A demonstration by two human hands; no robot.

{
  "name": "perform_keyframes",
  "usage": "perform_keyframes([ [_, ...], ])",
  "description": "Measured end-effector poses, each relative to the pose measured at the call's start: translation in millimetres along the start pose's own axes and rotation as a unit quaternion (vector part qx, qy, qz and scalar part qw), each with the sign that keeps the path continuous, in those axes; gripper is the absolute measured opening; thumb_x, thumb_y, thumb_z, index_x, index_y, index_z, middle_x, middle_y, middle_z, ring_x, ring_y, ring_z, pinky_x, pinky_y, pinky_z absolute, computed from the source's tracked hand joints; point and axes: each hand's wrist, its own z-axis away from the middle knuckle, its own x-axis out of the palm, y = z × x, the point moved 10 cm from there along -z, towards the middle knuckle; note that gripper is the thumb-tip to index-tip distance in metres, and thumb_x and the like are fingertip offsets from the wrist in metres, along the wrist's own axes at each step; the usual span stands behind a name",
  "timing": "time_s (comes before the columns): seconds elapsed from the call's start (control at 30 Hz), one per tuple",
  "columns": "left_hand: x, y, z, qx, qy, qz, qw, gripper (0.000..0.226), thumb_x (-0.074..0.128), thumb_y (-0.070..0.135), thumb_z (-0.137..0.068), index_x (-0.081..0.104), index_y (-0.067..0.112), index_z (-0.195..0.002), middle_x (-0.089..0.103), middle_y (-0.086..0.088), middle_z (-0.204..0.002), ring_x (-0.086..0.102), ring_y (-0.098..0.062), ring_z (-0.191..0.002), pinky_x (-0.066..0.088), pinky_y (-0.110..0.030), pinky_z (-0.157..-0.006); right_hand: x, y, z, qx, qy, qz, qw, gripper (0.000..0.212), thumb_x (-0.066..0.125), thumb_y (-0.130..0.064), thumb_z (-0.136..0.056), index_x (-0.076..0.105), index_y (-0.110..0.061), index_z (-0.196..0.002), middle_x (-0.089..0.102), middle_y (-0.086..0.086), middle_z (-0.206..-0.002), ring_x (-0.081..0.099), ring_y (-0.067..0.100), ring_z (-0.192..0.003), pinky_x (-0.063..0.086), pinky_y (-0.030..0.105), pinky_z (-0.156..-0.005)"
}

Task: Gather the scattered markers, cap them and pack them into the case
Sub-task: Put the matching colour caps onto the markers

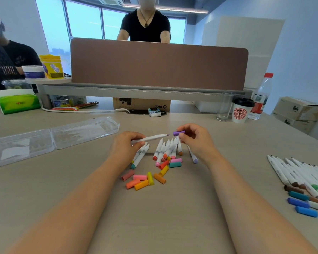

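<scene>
My left hand (126,146) grips an uncapped white marker (152,138) with a purple tip pointing right. A short gap from that tip, my right hand (195,139) pinches a purple cap (178,133). Below the hands, several uncapped white markers (166,150) lie in a loose pile on the table. Several loose caps (147,178) in pink, orange, yellow and teal lie just in front of them. The clear plastic case (51,137) lies open at the left, with nothing in it that I can make out.
A second group of markers and blue, brown and teal caps (301,182) lies at the right edge. A paper cup (240,111), glass (225,107) and water bottle (261,96) stand at back right, a green tissue box (17,103) at back left. Two people are beyond the brown divider (158,65).
</scene>
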Motion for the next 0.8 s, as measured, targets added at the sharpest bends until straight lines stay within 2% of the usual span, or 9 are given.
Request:
perform_keyframes([
  [0.23,2,3,1,0.006,-0.003,0.0,1.0,0.023,0.062,0.019,-0.087,0.068,0.018,-0.109,0.063,-0.002,-0.109,0.049,-0.01,-0.092,0.041,-0.026,-0.084,7,-2,0,-0.016,-0.017,0.006,1.0,0.016,0.058,-0.005,-0.089,0.064,-0.019,-0.096,0.064,0.002,-0.094,0.057,0.013,-0.085,0.051,0.025,-0.08],
  [0.33,4,10,3,0.027,-0.012,-0.004,1.0,0.025,0.061,0.02,-0.088,0.067,0.018,-0.112,0.063,-0.001,-0.108,0.047,-0.008,-0.09,0.038,-0.022,-0.078,11,-2,0,-0.017,-0.027,0.017,0.999,0.016,0.059,-0.007,-0.089,0.065,-0.018,-0.098,0.062,-0.002,-0.09,0.055,0.01,-0.083,0.051,0.024,-0.08],
  [0.43,9,17,5,0.05,-0.039,-0.013,0.998,0.027,0.058,0.022,-0.09,0.065,0.019,-0.116,0.063,0.001,-0.104,0.046,-0.007,-0.086,0.034,-0.014,-0.067,15,-1,1,-0.007,-0.045,0.014,0.999,0.016,0.06,-0.008,-0.088,0.067,-0.015,-0.101,0.064,0.001,-0.091,0.059,0.015,-0.086,0.053,0.026,-0.082],
  [0.5,10,21,6,0.06,-0.048,-0.021,0.997,0.028,0.057,0.022,-0.09,0.065,0.019,-0.117,0.063,-0.001,-0.103,0.047,-0.009,-0.086,0.036,-0.017,-0.069,15,0,1,0.003,-0.047,0.002,0.999,0.017,0.06,-0.007,-0.088,0.067,-0.013,-0.102,0.066,0.004,-0.093,0.062,0.019,-0.089,0.055,0.028,-0.083],
  [0.6,10,28,7,0.078,-0.058,-0.024,0.995,0.028,0.058,0.02,-0.09,0.065,0.018,-0.117,0.061,0.0,-0.095,0.048,-0.011,-0.082,0.039,-0.02,-0.067,12,0,1,0.005,-0.051,-0.003,0.999,0.014,0.059,-0.006,-0.089,0.067,-0.013,-0.099,0.066,0.004,-0.089,0.062,0.018,-0.085,0.055,0.025,-0.08],
  [0.73,16,37,10,0.099,-0.081,-0.015,0.992,0.027,0.058,0.019,-0.09,0.066,0.019,-0.116,0.052,0.012,-0.078,0.045,-0.005,-0.07,0.035,-0.013,-0.064,10,0,0,0.015,-0.064,-0.003,0.998,0.012,0.058,-0.006,-0.089,0.066,-0.015,-0.09,0.064,0.001,-0.082,0.06,0.014,-0.077,0.054,0.022,-0.075],
  [0.8,17,39,11,0.096,-0.084,-0.008,0.992,0.026,0.059,0.02,-0.089,0.067,0.018,-0.115,0.053,0.014,-0.077,0.046,-0.003,-0.07,0.035,-0.011,-0.063,9,2,0,0.025,-0.065,-0.015,0.997,0.012,0.058,-0.006,-0.089,0.065,-0.016,-0.088,0.064,0.001,-0.082,0.059,0.014,-0.077,0.055,0.022,-0.074],
])
